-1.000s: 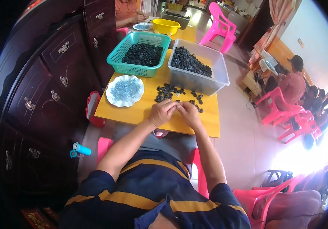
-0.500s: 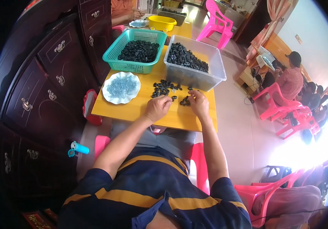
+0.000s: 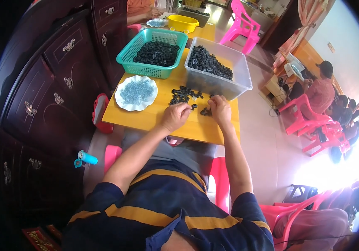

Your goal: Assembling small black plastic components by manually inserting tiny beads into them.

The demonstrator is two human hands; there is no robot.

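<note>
Thumb and forefinger of my left hand (image 3: 176, 116) are pinched together at the near side of the small black parts. A black ring-like part (image 3: 194, 107) sits right at those fingertips; whether they grip it is unclear. My right hand (image 3: 220, 110) is also closed in a pinch, and its fingers hide most of whatever is in it. Just left of its palm lies a small cluster of black parts (image 3: 206, 111). A larger loose pile of black parts (image 3: 182, 94) is spread beyond both hands, with a few clear pieces (image 3: 195, 98) at its right edge.
On the yellow table (image 3: 142, 119) stand a white scalloped plate (image 3: 121, 102) of clear bluish pieces, a green basket (image 3: 146, 70) and a clear plastic bin (image 3: 238, 85), both holding black parts. Dark cabinets (image 3: 58, 62) rise at the left. Another person's hands (image 3: 154, 12) work beyond the yellow basin (image 3: 183, 23).
The whole view has shifted slightly, so the table sits a little farther right. My right fingertips have curled closer together; my left hand keeps its pinch by the black ring-like part.
</note>
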